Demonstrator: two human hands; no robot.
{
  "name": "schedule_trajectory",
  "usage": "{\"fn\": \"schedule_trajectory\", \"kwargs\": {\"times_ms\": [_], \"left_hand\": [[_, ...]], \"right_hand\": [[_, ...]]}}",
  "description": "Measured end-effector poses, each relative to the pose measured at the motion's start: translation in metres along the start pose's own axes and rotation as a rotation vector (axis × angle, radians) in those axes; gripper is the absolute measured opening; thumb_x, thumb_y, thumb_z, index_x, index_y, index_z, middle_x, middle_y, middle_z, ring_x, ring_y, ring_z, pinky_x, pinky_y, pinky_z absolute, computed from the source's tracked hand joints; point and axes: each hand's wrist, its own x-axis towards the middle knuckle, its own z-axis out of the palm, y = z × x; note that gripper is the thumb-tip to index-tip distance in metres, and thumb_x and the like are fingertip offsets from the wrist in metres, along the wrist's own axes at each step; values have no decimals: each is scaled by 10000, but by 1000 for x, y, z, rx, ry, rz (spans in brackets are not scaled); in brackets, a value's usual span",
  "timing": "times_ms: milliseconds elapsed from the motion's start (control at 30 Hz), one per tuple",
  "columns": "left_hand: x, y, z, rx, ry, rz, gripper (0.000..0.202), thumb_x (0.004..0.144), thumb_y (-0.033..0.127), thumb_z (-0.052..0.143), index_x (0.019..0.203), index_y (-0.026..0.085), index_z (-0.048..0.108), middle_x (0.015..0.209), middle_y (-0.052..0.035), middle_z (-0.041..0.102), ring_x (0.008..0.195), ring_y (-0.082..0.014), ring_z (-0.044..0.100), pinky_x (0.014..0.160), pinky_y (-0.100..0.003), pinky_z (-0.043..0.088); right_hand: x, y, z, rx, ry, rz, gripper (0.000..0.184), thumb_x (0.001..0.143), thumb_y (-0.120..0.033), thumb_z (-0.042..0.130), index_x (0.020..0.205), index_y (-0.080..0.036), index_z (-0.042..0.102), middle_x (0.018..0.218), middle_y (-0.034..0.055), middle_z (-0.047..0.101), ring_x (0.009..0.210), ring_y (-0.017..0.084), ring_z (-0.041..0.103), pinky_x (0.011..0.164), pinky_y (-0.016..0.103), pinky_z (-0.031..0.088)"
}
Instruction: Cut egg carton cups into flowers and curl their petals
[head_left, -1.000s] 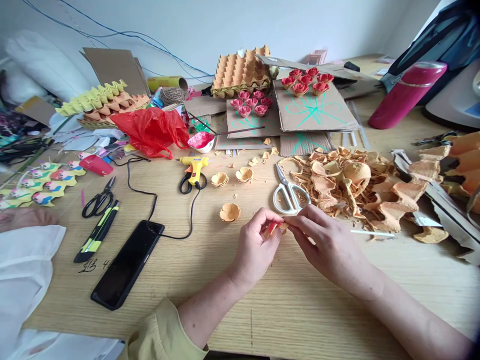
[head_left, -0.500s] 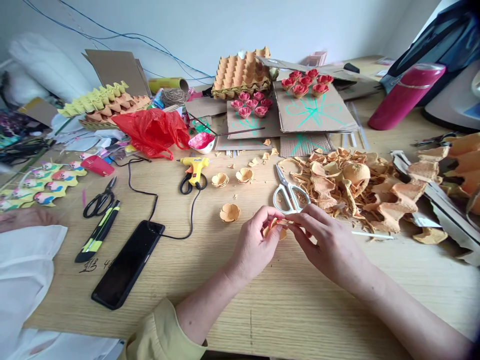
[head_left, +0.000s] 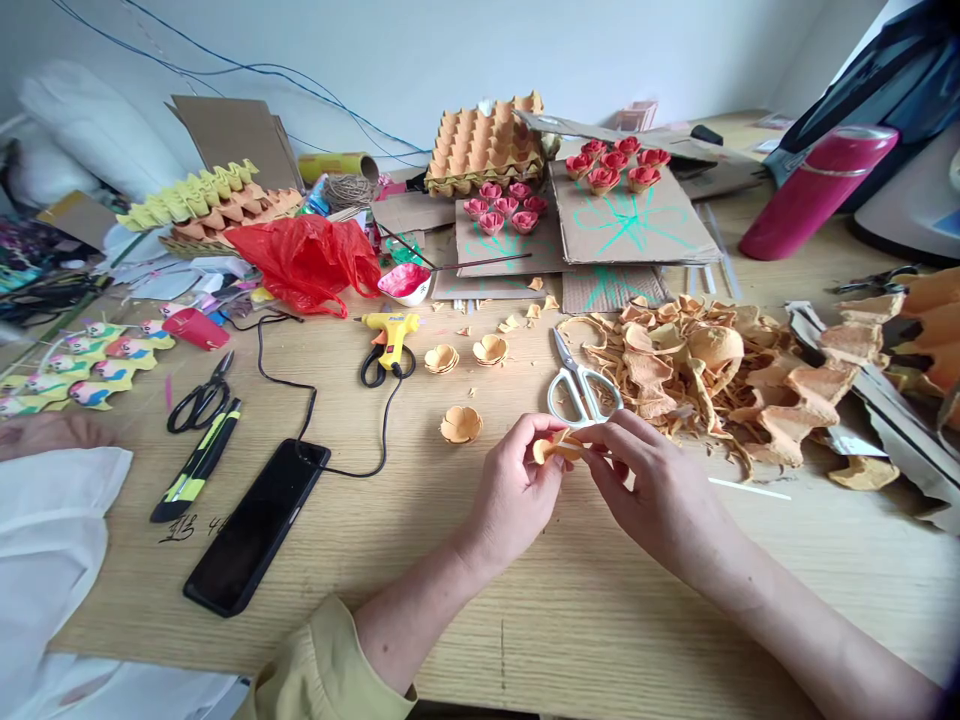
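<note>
Both my hands meet over the middle of the wooden table [head_left: 525, 620]. My left hand [head_left: 514, 490] and my right hand [head_left: 652, 490] pinch a small orange egg-carton piece [head_left: 553, 449] between their fingertips. White-handled scissors [head_left: 576, 387] lie just beyond my fingers. A finished orange carton flower [head_left: 460, 425] sits to the left of my left hand, and two more carton flowers [head_left: 465, 354] lie farther back. A yellow glue gun [head_left: 390, 335] rests behind them.
A heap of carton scraps [head_left: 712, 365] spreads on the right. Red flowers on cardboard [head_left: 615, 165], an egg tray [head_left: 484, 145] and a magenta bottle [head_left: 817, 190] stand at the back. A black phone [head_left: 259, 525], black scissors [head_left: 199, 395] and a red bag [head_left: 304, 260] lie left.
My fingers have turned the small carton piece between them, so more of its orange surface shows. Both hands stayed in place over the table.
</note>
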Motion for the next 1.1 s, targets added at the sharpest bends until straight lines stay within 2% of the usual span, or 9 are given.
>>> {"fn": "schedule_trajectory", "kwargs": {"times_ms": [100, 167, 300, 467, 700, 967, 1100], "left_hand": [[-1, 2, 2, 53, -1, 36, 261, 852, 103, 625, 1094, 199, 599, 1048, -63, 684, 948, -180, 666, 833, -284, 552], [-1, 4, 2, 85, -7, 39, 291, 836, 102, 652, 1104, 200, 598, 1069, -71, 693, 977, -192, 671, 834, -285, 556], [-2, 6, 0, 122, -7, 21, 175, 895, 132, 591, 1055, 197, 621, 1032, -70, 707, 951, -190, 685, 780, -272, 568], [-1, 4, -2, 140, 7, 15, 224, 905, 65, 503, 1027, 198, 636, 1012, -63, 712, 918, -177, 690, 783, -279, 572], [-1, 2, -2, 146, 26, 34, 80, 910, 156, 583, 967, 194, 623, 940, -61, 703, 858, -179, 680, 709, -266, 561], [1, 3, -3, 160, 23, 58, 80, 919, 133, 565, 950, 190, 613, 923, -46, 700, 831, -155, 672, 761, -262, 542], [1, 3, -4, 149, 18, 50, 34, 928, 170, 583, 932, 185, 613, 907, -42, 694, 817, -150, 669, 761, -260, 540]], "right_hand": [[-2, 1, 1, -88, -4, -3, 191, 996, -210, 479, 989, -189, 668, 901, 61, 631, 628, 127, 586, 543, 241, 442], [-3, 2, 2, -135, 5, -13, 188, 995, -217, 484, 986, -192, 670, 896, 55, 633, 601, 119, 567, 534, 242, 421], [-3, 3, 4, -179, -3, -16, 162, 981, -210, 509, 988, -206, 671, 893, 41, 631, 578, 112, 542, 542, 246, 400], [-3, 2, 2, -146, -30, -15, 215, 995, -207, 475, 1061, -219, 679, 909, 52, 636, 577, 113, 553, 533, 243, 399], [-2, 2, 1, -136, -33, -44, 252, 988, -183, 471, 1078, -221, 703, 855, 45, 619, 606, 118, 577, 532, 229, 404], [-3, 2, 2, -125, -36, -44, 243, 999, -196, 468, 1061, -216, 703, 873, 53, 617, 625, 126, 571, 566, 240, 421], [-3, 2, 2, -123, -44, -47, 238, 990, -176, 472, 1052, -215, 699, 918, 65, 631, 650, 137, 585, 593, 256, 430]]}}
